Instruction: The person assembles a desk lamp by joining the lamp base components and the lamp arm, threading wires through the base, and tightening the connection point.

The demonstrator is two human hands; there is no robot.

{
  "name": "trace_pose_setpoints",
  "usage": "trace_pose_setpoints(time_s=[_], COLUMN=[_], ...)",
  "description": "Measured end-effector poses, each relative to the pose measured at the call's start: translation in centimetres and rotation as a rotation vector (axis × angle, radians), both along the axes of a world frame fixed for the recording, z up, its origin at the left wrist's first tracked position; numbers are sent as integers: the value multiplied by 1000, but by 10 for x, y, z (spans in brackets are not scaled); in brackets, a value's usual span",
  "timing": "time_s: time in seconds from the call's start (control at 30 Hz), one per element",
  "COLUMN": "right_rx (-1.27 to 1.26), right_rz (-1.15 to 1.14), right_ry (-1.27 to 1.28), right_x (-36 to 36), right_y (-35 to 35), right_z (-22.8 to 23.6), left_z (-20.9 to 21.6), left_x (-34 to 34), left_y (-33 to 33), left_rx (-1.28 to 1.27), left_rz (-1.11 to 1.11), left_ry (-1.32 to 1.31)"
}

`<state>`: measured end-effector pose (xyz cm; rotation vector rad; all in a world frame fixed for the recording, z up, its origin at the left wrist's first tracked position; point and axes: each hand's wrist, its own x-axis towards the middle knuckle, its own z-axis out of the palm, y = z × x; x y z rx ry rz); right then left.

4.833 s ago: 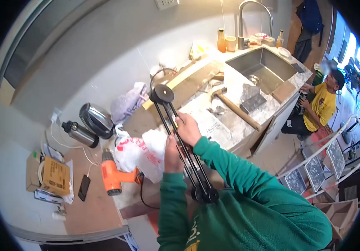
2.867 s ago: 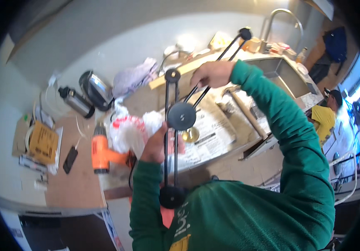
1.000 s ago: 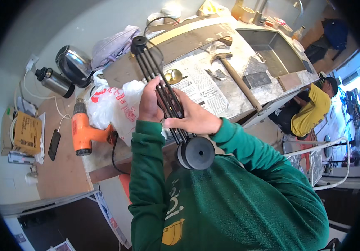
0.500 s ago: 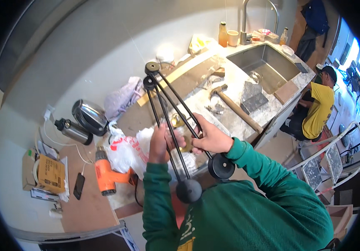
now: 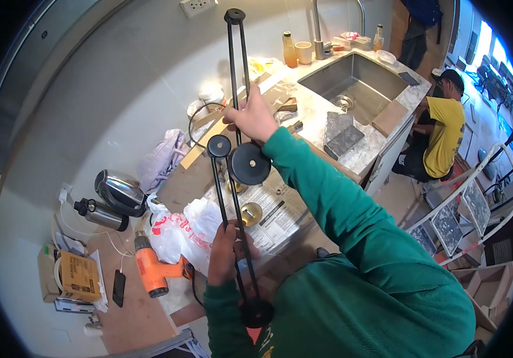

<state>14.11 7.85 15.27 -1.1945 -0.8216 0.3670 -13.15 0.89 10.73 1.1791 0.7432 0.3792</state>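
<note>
I hold two black twin-rod pieces, each with a round cap at either end. My left hand [image 5: 223, 253] is closed around the rods of the nearer piece [image 5: 219, 146], whose lower end is by my body. Farther away, my right hand [image 5: 256, 116] grips the rods of the other piece [image 5: 250, 164], its small end pointing toward the wall. The larger disc of that piece hangs beside the upper cap of the nearer one; whether they touch, I cannot tell. Below them, a brass-coloured round cup [image 5: 250, 213] rests on a printed paper sheet [image 5: 277, 224].
An orange heat gun [image 5: 155, 268], a white plastic bag [image 5: 179, 232], a phone [image 5: 119, 288], a kettle [image 5: 119, 194] and a steel bottle [image 5: 102, 215] lie at left. The sink [image 5: 358, 83] is far right. A person in yellow [image 5: 444, 134] crouches beyond a stepladder [image 5: 471, 203].
My right hand has carried its rod piece up and away toward the wall, out from beside the other. The left-hand piece has turned more upright. The view has shifted slightly.
</note>
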Motion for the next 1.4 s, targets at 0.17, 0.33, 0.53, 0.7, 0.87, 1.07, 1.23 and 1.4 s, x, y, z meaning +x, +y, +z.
trace_pose_setpoints(time_s=[0.17, 0.33, 0.53, 0.7, 0.87, 1.07, 1.23, 1.4], right_rx=[48, 12, -19, -14, 39, 201, 198, 231], right_rz=[171, 238, 239, 184, 129, 33, -205, -332], right_ry=[197, 156, 78, 231, 492, 706, 748, 670], right_x=[-5, -13, 0, -9, -29, -29, -26, -20], right_y=[-10, -37, -45, -87, -103, -91, -72, -56], right_z=[10, 25, 5, 1, -25, -54, -69, -94], left_z=[2, -2, 6, 23, 35, 14, -3, -29], left_x=[-11, -28, -50, -49, -55, -79, -67, -63], left_y=[-1, 12, 24, 38, 48, 74, 78, 91], left_rx=[10, 3, 29, 107, 121, 99, 67, -25], left_rz=[-3, 8, 39, 241, 694, 715, 896, 871], left_ry=[35, 87, 214, -107, -558, -1021, -1085, -1095])
